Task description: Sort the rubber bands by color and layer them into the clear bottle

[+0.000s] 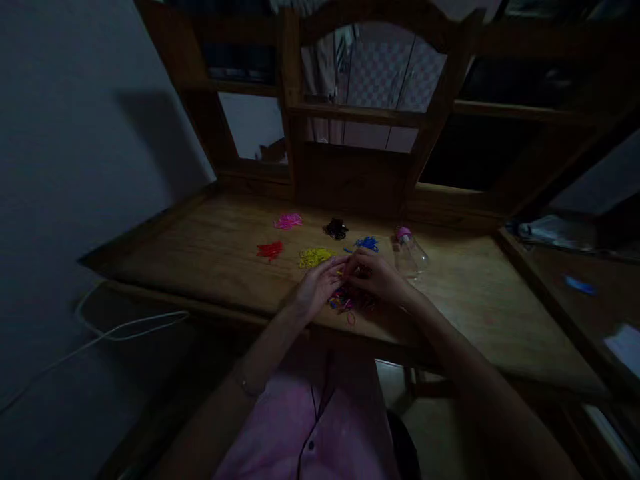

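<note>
My left hand (319, 288) is palm up with its fingers stretched out, just in front of a yellow pile of rubber bands (315, 257). Its fingertips meet those of my right hand (377, 275), which is bent over in a pinch; whatever lies between the fingers is too small and dark to make out. Under both hands is a mixed heap of coloured rubber bands (345, 301), partly hidden by the right hand. One loose pinkish band (351, 319) lies at its near side. Just beyond the right hand is a blue pile (367, 243).
Farther out on the wooden desk (210, 247) are a red pile (270, 251), a pink pile (288, 221) and a black pile (335, 229). A clear bottle with a pink top (411, 255) lies right of my hands. A white cable (130, 327) hangs at the left.
</note>
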`<action>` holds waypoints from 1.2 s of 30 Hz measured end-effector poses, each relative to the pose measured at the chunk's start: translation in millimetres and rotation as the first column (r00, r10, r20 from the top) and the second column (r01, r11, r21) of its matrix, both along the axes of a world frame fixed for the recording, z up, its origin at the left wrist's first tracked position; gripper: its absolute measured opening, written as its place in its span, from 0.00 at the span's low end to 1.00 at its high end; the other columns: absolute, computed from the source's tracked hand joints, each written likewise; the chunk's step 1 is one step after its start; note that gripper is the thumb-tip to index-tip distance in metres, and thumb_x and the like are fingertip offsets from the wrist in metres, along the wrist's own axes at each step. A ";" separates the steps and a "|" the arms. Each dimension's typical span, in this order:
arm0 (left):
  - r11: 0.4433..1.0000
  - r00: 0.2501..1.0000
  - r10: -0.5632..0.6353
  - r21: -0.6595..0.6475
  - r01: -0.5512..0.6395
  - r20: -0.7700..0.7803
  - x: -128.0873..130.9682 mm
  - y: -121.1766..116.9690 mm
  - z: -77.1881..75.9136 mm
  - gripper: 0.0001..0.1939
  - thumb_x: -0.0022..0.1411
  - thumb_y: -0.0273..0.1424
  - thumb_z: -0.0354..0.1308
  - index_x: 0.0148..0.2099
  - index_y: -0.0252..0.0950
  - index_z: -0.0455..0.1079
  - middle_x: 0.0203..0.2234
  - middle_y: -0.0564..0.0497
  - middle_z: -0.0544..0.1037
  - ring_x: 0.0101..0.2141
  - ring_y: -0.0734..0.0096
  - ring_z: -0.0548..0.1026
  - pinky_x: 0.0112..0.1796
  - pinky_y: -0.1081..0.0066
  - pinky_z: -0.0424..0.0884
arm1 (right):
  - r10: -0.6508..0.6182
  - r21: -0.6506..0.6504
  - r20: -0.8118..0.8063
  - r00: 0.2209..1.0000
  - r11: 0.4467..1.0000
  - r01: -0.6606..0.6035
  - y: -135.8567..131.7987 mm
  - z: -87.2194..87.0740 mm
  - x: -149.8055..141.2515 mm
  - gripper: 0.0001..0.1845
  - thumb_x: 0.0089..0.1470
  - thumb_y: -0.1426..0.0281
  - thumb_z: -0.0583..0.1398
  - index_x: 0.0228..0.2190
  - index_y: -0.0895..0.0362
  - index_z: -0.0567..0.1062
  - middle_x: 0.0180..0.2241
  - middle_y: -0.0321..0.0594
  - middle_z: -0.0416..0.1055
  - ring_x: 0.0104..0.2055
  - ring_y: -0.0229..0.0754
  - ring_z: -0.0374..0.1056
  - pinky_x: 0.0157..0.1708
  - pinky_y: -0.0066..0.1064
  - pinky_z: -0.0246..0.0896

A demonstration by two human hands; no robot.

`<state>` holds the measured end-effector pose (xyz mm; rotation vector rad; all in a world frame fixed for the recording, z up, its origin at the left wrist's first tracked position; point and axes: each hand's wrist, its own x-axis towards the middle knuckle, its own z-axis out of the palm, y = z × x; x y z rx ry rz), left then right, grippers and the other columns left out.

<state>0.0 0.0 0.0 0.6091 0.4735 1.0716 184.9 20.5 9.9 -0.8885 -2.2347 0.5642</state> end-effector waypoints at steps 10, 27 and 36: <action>0.989 0.993 0.080 0.135 -0.068 -0.086 3.8 -2.8 -5.7 0.10 0.58 0.24 0.61 0.43 0.30 0.78 0.45 0.43 0.79 0.44 0.69 0.76 0.47 0.73 0.72 | 0.027 -0.108 -0.052 0.998 0.994 -0.033 -7.6 20.2 3.0 0.04 0.53 0.71 0.62 0.32 0.56 0.72 0.34 0.38 0.71 0.31 0.36 0.64 0.31 0.28 0.60; 0.993 0.985 0.030 0.116 -0.010 -0.171 4.3 -3.1 -9.1 0.11 0.58 0.25 0.64 0.45 0.31 0.77 0.44 0.44 0.80 0.45 0.65 0.78 0.56 0.64 0.68 | -0.045 -0.106 -0.133 0.990 0.994 0.031 -8.4 35.9 6.3 0.10 0.55 0.64 0.62 0.34 0.57 0.77 0.31 0.39 0.74 0.29 0.35 0.64 0.28 0.28 0.58; 0.992 0.989 0.071 0.116 -0.056 -0.132 3.8 -2.4 -6.8 0.08 0.60 0.25 0.61 0.43 0.29 0.78 0.41 0.43 0.81 0.42 0.67 0.79 0.52 0.67 0.72 | -0.266 -0.253 -0.292 0.919 0.948 0.194 -5.7 39.5 9.3 0.13 0.52 0.60 0.65 0.34 0.56 0.79 0.35 0.41 0.77 0.35 0.40 0.72 0.36 0.32 0.67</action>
